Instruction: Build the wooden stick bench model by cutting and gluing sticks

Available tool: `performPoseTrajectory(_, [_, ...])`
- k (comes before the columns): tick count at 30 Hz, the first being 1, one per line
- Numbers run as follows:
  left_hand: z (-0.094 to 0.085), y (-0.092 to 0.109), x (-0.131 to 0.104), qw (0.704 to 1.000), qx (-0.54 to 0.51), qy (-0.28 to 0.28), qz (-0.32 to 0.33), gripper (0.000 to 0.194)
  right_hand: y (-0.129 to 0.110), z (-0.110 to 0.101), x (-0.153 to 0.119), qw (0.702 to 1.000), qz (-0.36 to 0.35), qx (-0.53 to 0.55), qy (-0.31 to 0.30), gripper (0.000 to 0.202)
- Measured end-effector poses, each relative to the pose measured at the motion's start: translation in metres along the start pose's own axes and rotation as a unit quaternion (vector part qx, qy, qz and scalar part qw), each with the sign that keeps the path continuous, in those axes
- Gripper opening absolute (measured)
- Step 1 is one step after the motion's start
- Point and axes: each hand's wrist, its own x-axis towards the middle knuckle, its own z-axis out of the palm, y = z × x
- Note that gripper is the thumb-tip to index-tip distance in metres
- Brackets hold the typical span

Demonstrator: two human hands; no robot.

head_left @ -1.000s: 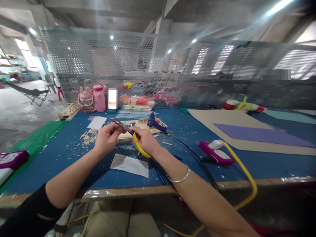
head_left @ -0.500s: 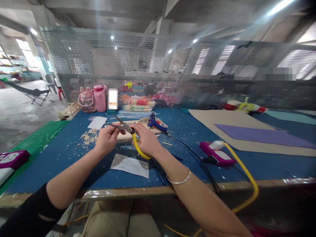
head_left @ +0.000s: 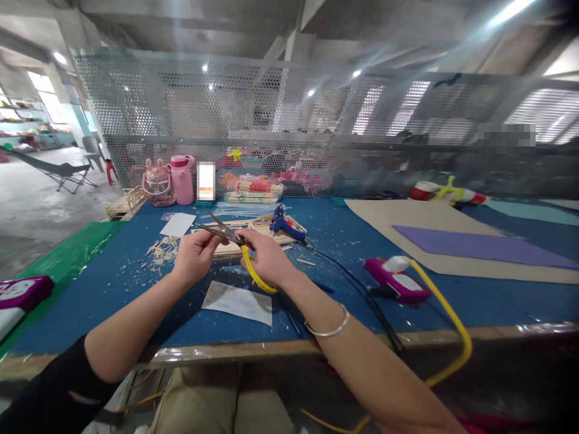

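My right hand (head_left: 266,258) is closed around the yellow handle of a pair of scissors (head_left: 231,235), whose blades stand apart and point left. Close to those blades, my left hand (head_left: 193,256) is pinched, and whatever sits between its fingertips is too small to make out. Behind both hands lies a flat frame of thin wooden sticks (head_left: 226,249), partly covered by them. A blue glue gun (head_left: 287,228) rests at the frame's right end. Below my hands a white paper sheet (head_left: 237,303) lies on the blue table.
Wood scraps (head_left: 163,250) are scattered left of my hands. Pink bottles (head_left: 183,181) and a lit phone (head_left: 206,181) stand at the back. To the right are a purple power socket (head_left: 393,282) with a yellow cable (head_left: 452,322), and a purple foam sheet (head_left: 479,247) on beige board (head_left: 384,229).
Almost nothing differs. The scissors and both hands hold nearly the same position, with only a slight shift of the whole view.
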Motion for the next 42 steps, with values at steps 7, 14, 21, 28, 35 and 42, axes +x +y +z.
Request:
performPoseTrajectory(7, [-0.001,0.003,0.000,1.000,0.022,0.008,-0.003,0.023,-0.001,0.001,0.000,1.000,-0.007,0.012,-0.007,0.044])
performPoseTrajectory(14, [-0.001,0.005,-0.002,0.999,0.039,0.017,-0.006,0.023,-0.003,0.003,0.000,1.000,0.001,-0.009,0.008,0.044])
performPoseTrajectory(21, [-0.001,0.004,-0.002,0.999,0.042,0.012,-0.018,0.024,-0.003,0.003,0.000,1.000,-0.006,-0.003,0.006,0.040])
performPoseTrajectory(28, [0.000,0.005,-0.002,0.999,0.032,0.010,-0.019,0.025,0.005,0.004,-0.001,1.000,-0.019,0.005,0.009,0.042])
performPoseTrajectory(35, [-0.003,0.007,-0.001,0.999,0.021,0.025,-0.031,0.028,0.003,0.004,0.000,1.000,-0.004,-0.025,0.012,0.039])
performPoseTrajectory(42, [0.000,0.008,-0.002,0.999,0.012,0.017,-0.026,0.026,-0.004,0.008,-0.001,0.999,-0.005,-0.024,0.028,0.040])
